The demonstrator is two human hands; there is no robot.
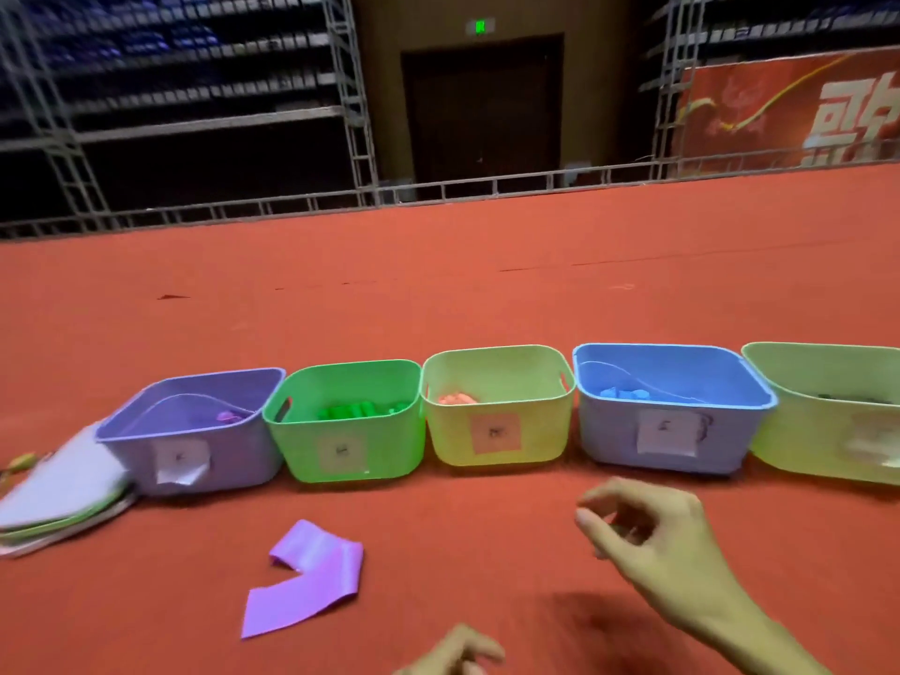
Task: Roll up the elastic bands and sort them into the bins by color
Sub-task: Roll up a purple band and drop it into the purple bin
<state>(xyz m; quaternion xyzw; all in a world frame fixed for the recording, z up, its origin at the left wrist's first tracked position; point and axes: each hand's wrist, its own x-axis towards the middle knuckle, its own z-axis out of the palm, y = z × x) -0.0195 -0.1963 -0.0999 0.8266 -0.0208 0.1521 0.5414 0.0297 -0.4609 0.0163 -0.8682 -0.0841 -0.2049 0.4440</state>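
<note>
Lying kinked, purple band (307,577) risks a slack roll that unwinds; right hand (652,533) fingers loosely curled, empty; left hand (453,650) cut off, cannot tell

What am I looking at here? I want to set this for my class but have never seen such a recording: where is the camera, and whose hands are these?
No machine: a person wears one camera on the head, looking forward and down, so the picture shows their own hands. On the red carpet stands a row of five bins: a purple bin, a green bin, a yellow bin, a blue bin and a pale green bin cut by the right edge. Before them lies a purple band, unrolled and folded over; a stack of flat sheets lies at the left. The right hand hovers before the blue bin, fingers loosely curled, seemingly holding nothing. The left hand barely shows at the bottom edge; its grip cannot be told.
</note>
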